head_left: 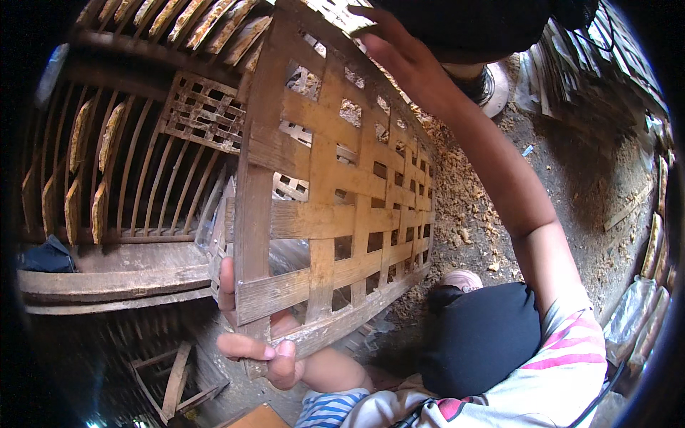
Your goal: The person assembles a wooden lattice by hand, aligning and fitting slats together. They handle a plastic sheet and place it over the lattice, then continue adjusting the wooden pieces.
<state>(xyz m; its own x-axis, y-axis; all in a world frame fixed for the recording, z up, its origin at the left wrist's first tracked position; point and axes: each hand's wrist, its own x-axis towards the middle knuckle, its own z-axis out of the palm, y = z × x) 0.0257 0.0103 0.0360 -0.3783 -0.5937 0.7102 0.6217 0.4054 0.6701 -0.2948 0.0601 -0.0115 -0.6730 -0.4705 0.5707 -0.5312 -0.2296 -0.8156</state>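
A woven lattice panel (335, 192) of flat bamboo-like strips stands tilted on edge before me, its square gaps showing the space behind. My left hand (282, 357) grips its lower near corner, with thumb and fingers wrapped around the bottom strip and one finger showing beyond the side. My right arm stretches up past the panel's far side. At the panel's upper edge is my right hand (399, 50), fingers spread and pointing left; whether they touch the panel I cannot tell. A bright patterned surface lies behind these fingertips.
Slatted wooden racks (135, 164) at left hold several yellowish crusted slabs (110, 135). A smaller lattice piece (203, 110) leans there, near a black bag (46, 257). Crumbly debris (464, 192) covers the ground. Stacked thin boards (571, 78) stand at far right; a large black shape (464, 25) overhangs the top.
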